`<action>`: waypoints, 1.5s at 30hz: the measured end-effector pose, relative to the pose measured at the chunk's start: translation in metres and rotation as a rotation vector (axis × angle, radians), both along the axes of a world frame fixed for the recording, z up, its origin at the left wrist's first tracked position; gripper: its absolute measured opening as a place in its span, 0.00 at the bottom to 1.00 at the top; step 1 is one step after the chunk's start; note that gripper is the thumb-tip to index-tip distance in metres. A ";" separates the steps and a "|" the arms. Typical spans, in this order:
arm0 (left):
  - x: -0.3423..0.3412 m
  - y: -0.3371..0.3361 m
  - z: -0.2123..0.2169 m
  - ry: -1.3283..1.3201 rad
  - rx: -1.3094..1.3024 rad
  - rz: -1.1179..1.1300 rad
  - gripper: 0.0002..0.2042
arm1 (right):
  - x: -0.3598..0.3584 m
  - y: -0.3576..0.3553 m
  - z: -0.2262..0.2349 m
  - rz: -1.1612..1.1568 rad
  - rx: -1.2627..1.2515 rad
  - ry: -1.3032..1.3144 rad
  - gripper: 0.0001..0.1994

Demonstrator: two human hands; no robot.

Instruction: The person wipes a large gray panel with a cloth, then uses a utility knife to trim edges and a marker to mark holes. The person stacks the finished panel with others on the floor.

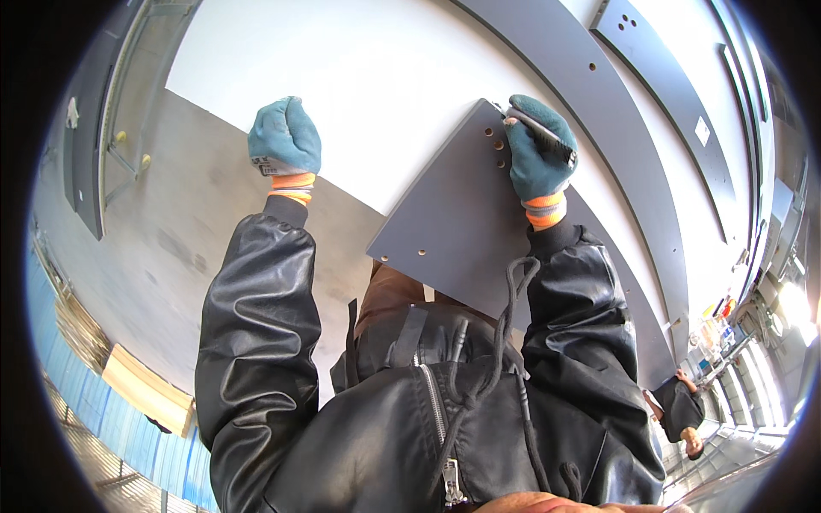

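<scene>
My left hand, in a blue-green glove with an orange cuff, is closed in a fist over the edge of a white surface. Whatever it may hold is hidden by the fingers. In my right hand, gloved alike, is a slim grey tool with a black end; its exact kind is unclear. That hand is over the right edge of a dark grey panel, near its far corner. Several round holes are drilled in the panel, some beside my right hand and two at the near left corner. The panel's near edge lies by my legs.
More long grey panels lie on the white surface to the right, one with a white label. Another person stands at the far right. Concrete floor shows at left, with a metal-framed rack beyond.
</scene>
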State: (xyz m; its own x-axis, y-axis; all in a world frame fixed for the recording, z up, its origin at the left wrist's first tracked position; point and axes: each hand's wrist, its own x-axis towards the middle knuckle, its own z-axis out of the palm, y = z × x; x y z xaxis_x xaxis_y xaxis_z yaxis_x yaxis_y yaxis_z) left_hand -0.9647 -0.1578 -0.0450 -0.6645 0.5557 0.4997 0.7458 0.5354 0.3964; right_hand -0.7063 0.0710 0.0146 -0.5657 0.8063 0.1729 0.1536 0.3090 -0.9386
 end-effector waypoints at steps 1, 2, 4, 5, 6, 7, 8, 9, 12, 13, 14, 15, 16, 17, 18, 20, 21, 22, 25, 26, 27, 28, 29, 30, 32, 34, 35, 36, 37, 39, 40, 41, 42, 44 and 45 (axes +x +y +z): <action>0.001 0.000 0.000 -0.011 0.006 -0.001 0.07 | -0.001 0.002 -0.003 0.026 0.045 0.022 0.10; 0.002 0.000 0.000 -0.021 0.013 -0.003 0.07 | -0.001 0.003 -0.002 0.045 0.064 -0.004 0.10; 0.002 0.000 0.003 -0.008 0.015 -0.014 0.06 | -0.006 0.003 0.007 0.085 0.103 -0.046 0.09; 0.002 0.001 0.003 -0.013 0.016 -0.021 0.06 | -0.006 0.004 0.007 0.094 0.114 -0.060 0.09; 0.001 0.000 0.003 -0.015 0.018 -0.025 0.06 | -0.007 0.004 0.006 0.096 0.129 -0.060 0.09; 0.001 0.000 0.003 -0.016 0.023 -0.026 0.06 | -0.007 0.005 0.004 0.097 0.144 -0.060 0.09; 0.001 0.000 0.002 -0.018 0.029 -0.028 0.06 | -0.007 0.005 0.003 0.096 0.159 -0.060 0.09; 0.001 0.000 0.002 -0.018 0.035 -0.031 0.06 | -0.008 0.004 0.003 0.095 0.149 -0.069 0.09; 0.000 -0.003 0.002 -0.021 0.016 -0.035 0.06 | -0.010 0.003 0.005 0.092 0.137 -0.081 0.09; 0.000 -0.003 0.003 -0.022 0.013 -0.034 0.06 | -0.010 0.004 0.005 0.093 0.144 -0.074 0.09; 0.000 -0.002 0.003 -0.023 0.009 -0.032 0.06 | -0.011 0.004 0.004 0.094 0.150 -0.066 0.09; 0.000 -0.003 0.003 -0.024 0.006 -0.030 0.06 | -0.010 0.004 0.003 0.103 0.178 -0.078 0.09; 0.000 -0.003 0.002 -0.023 0.005 -0.031 0.06 | -0.010 0.006 0.001 0.112 0.206 -0.090 0.09; 0.000 -0.004 0.002 -0.023 0.004 -0.032 0.06 | -0.009 0.007 0.000 0.122 0.234 -0.103 0.09; 0.000 -0.003 0.003 -0.017 0.006 -0.038 0.05 | -0.008 0.008 0.000 0.123 0.251 -0.105 0.09; 0.000 -0.001 0.004 -0.013 0.017 -0.041 0.05 | -0.007 0.008 0.000 0.127 0.285 -0.110 0.09; 0.000 -0.002 0.003 -0.014 0.021 -0.039 0.05 | -0.007 0.007 0.000 0.122 0.266 -0.109 0.09; 0.000 -0.002 0.003 -0.015 0.015 -0.038 0.05 | -0.008 0.007 0.001 0.116 0.248 -0.108 0.09; 0.000 -0.002 0.003 -0.011 0.008 -0.038 0.05 | -0.008 0.006 0.001 0.105 0.225 -0.109 0.09; 0.000 -0.002 0.003 -0.008 0.012 -0.039 0.05 | -0.008 0.006 0.001 0.102 0.223 -0.109 0.09; 0.000 -0.002 0.003 -0.004 0.015 -0.040 0.05 | -0.008 0.006 0.001 0.103 0.231 -0.114 0.09; 0.001 -0.002 0.003 -0.006 0.015 -0.040 0.05 | -0.008 0.006 0.001 0.104 0.241 -0.118 0.09; 0.001 -0.002 0.003 -0.008 0.016 -0.040 0.05 | -0.008 0.006 0.001 0.105 0.250 -0.123 0.09; 0.001 -0.002 0.003 -0.009 0.017 -0.040 0.05 | -0.009 0.006 0.002 0.107 0.232 -0.121 0.09; 0.000 -0.002 0.004 -0.007 0.016 -0.042 0.05 | -0.010 0.005 0.005 0.112 0.197 -0.118 0.09; 0.001 -0.003 0.004 -0.019 0.012 -0.042 0.05 | -0.010 0.004 0.004 0.103 0.174 -0.092 0.09; 0.002 -0.003 0.004 -0.032 0.007 -0.039 0.05 | -0.010 0.003 0.003 0.098 0.162 -0.079 0.09; 0.002 -0.004 0.004 -0.045 0.002 -0.037 0.06 | -0.010 0.004 0.002 0.103 0.174 -0.083 0.09; 0.002 -0.004 0.004 -0.045 -0.001 -0.036 0.06 | -0.009 0.005 0.002 0.108 0.186 -0.087 0.09; 0.002 -0.005 0.003 -0.044 -0.008 -0.035 0.06 | -0.009 0.005 0.002 0.115 0.192 -0.089 0.09; 0.002 -0.006 0.002 -0.048 -0.011 -0.034 0.06 | -0.009 0.005 0.002 0.117 0.186 -0.088 0.09; 0.002 -0.006 0.002 -0.052 -0.013 -0.032 0.06 | -0.008 0.005 0.003 0.118 0.180 -0.086 0.09; 0.002 -0.006 0.002 -0.056 -0.017 -0.031 0.06 | -0.008 0.005 0.002 0.117 0.182 -0.094 0.09; 0.003 -0.006 0.003 -0.061 -0.012 -0.027 0.06 | -0.007 0.005 0.002 0.116 0.187 -0.108 0.09; 0.003 -0.005 0.003 -0.064 -0.010 -0.027 0.06 | -0.008 0.005 0.002 0.115 0.179 -0.110 0.09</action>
